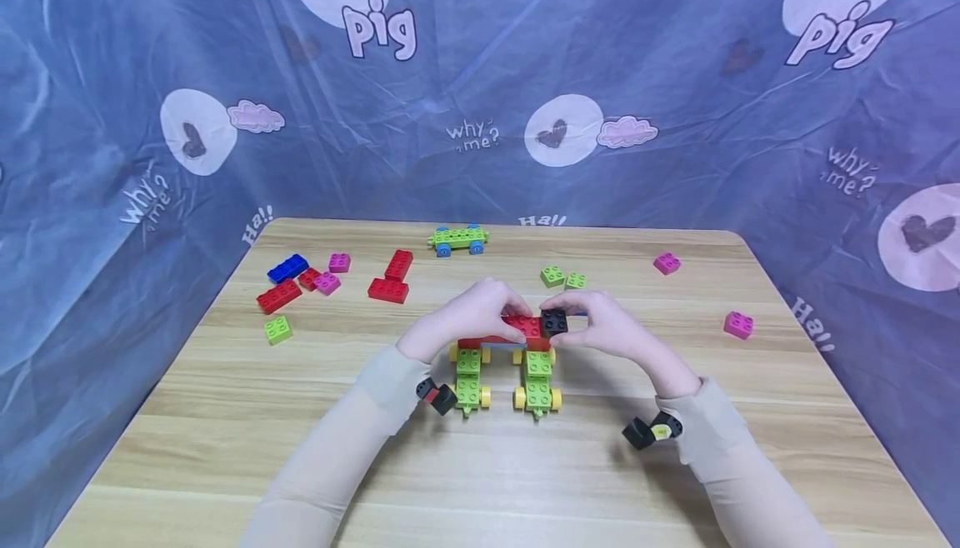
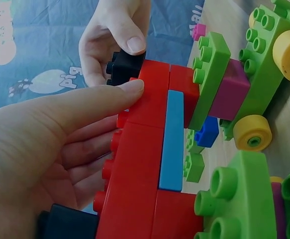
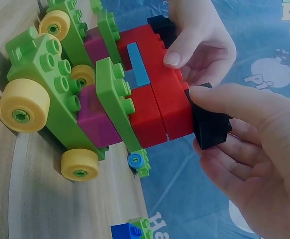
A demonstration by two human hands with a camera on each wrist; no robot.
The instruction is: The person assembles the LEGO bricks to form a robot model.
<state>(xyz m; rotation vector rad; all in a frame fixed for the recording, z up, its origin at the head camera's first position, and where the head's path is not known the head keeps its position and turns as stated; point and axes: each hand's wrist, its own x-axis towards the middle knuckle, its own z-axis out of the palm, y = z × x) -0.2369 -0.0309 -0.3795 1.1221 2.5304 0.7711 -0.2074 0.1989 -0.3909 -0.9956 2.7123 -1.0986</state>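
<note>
My right hand [image 1: 611,327] pinches a black brick [image 3: 209,122] between thumb and fingers, at the right end of a row of red bricks [image 2: 130,174]. The black brick's edge meets the end red brick in the right wrist view. My left hand [image 1: 476,311] grips the red row, thumb on its near face and fingers behind. Under the row, a blue piece [image 2: 172,144] and light green bricks [image 3: 112,94] show. Magenta bricks [image 3: 92,114] join these to two green wheeled bases [image 3: 48,94] with yellow wheels. A second black brick [image 2: 70,221] sits at the left end.
Red bricks [image 1: 387,290], a dark blue brick [image 1: 288,268], magenta bricks [image 1: 339,262] and a green brick [image 1: 277,330] lie at left. A green base with blue wheels [image 1: 459,238] stands at the back. Small green bricks [image 1: 552,276] and magenta bricks [image 1: 738,325] lie farther right.
</note>
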